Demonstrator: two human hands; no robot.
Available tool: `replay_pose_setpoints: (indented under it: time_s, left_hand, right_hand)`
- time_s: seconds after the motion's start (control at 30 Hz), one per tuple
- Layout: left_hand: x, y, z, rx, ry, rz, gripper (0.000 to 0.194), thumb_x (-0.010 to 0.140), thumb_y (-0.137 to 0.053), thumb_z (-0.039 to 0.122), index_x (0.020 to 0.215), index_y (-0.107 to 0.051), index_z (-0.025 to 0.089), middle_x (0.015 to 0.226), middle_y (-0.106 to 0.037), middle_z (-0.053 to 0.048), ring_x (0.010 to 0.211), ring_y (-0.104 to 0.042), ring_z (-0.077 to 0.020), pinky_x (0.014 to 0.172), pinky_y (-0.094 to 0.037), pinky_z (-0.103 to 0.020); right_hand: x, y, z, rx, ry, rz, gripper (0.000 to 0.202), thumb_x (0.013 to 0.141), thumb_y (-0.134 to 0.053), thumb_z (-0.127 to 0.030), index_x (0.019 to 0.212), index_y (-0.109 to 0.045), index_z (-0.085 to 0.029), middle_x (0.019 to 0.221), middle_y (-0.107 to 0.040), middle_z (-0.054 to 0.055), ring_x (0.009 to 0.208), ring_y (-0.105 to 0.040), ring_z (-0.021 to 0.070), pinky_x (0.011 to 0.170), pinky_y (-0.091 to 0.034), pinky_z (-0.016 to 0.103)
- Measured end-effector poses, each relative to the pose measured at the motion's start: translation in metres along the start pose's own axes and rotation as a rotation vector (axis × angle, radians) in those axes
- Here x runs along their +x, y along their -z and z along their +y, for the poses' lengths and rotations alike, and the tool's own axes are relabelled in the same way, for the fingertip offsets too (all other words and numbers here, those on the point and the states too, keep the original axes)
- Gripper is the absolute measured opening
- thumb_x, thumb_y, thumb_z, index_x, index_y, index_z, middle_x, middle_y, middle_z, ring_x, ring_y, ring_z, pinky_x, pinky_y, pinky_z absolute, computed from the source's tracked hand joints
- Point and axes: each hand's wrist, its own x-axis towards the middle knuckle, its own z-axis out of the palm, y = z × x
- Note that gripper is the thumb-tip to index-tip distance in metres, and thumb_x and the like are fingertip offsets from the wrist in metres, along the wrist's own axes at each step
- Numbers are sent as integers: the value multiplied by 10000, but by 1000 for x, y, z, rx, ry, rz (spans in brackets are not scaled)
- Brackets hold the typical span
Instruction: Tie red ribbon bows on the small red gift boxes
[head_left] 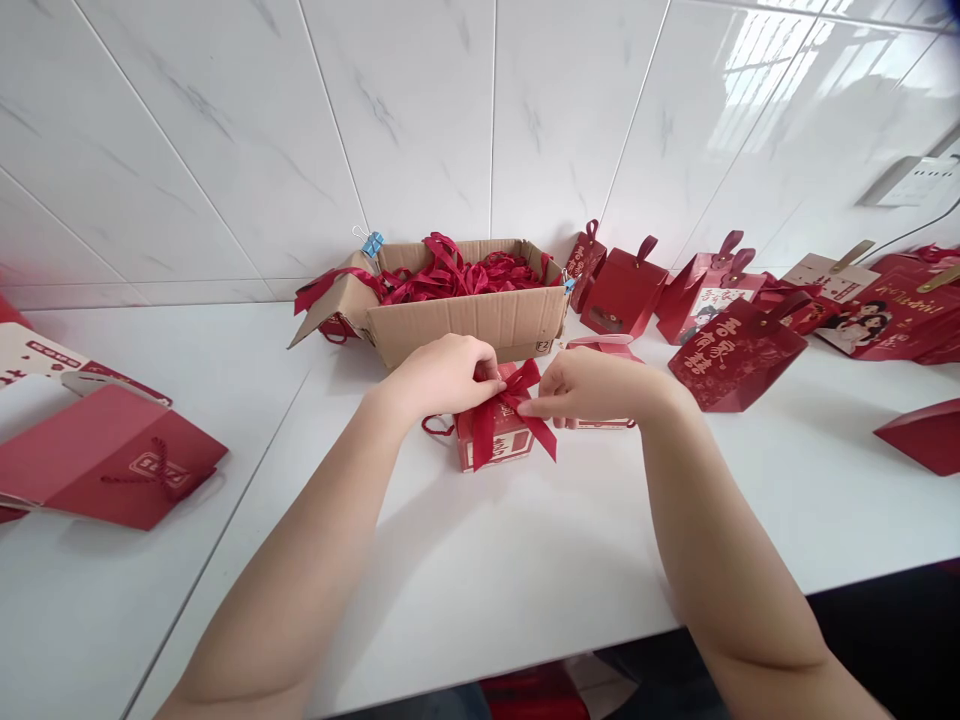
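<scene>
- Well out to the left of the left fingers, an opened red carton (94, 435) lies on the white table (247, 560).
- Just beyond the left fingers, a cardboard box (465, 322) holds a tangle of red ribbons (480, 275).
- Left hand (450, 372): thumb and forefinger pinch the left part of the bow (514, 397).
- Directly under both hands' fingertips, the small red gift box (514, 442) stands on the table, that bow across it.
- Right hand (589, 385): fingers curled, thumb reaching to the bow's right side; I cannot tell whether it grips.
- Just behind the right fingers, a second box (606, 346), partly hidden.
- Farther right of those fingers, red gift bags (724, 355) with top loops stand near the wall (570, 120).
</scene>
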Motion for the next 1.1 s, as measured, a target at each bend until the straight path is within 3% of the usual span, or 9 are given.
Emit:
replay_pose_setpoints:
  time_s: [0.2,0.33,0.57,0.73,0.93,1.1]
  left_hand:
    - [0,-2,3,11,-31,-2,207,791,-565,405,827,-662,226,914,-714,-26,741,-626,-188,526,-400,-258]
    - [1,-3,5,11,1,3,181,805,-555,375,821,-640,216,891,-713,-37,678,-611,-178,508,-375,-265]
    - [2,-7,5,45,19,-3,165,827,-526,363,784,-594,219,886,-702,-31,649,-599,-181,505,-362,-280]
    - [4,-9,5,46,55,-19,147,839,-494,352,802,-561,226,885,-689,-26,655,-596,-186,494,-357,-281]
    - [4,-9,3,27,56,-39,155,845,-482,371,814,-548,234,863,-678,-21,652,-590,-187,488,-354,-282]
    - [5,-12,4,66,49,-31,167,864,-454,358,814,-538,224,885,-674,-28,682,-594,-185,507,-346,-281]
  right_hand:
    - [2,-6,-8,-96,26,38,370,756,-616,-402,517,-427,-192,509,-480,-12,422,-367,88,401,-211,278]
    - [5,-10,-11,-127,84,74,264,774,-579,-321,574,-457,-198,598,-516,5,499,-406,111,448,-217,290]
    - [8,-19,-18,-147,72,43,319,789,-539,-264,536,-360,-190,540,-360,-10,484,-304,104,499,-176,302]
    - [4,-18,-19,-158,75,12,362,779,-598,-370,550,-378,-194,562,-457,-1,478,-360,102,460,-221,288]
    - [0,-18,-26,-247,4,22,224,732,-530,-156,536,-429,-191,585,-541,27,475,-437,124,451,-264,291]
    - [-2,-19,-31,-215,-15,22,175,703,-534,-127,552,-466,-184,569,-561,24,466,-480,123,478,-286,290]
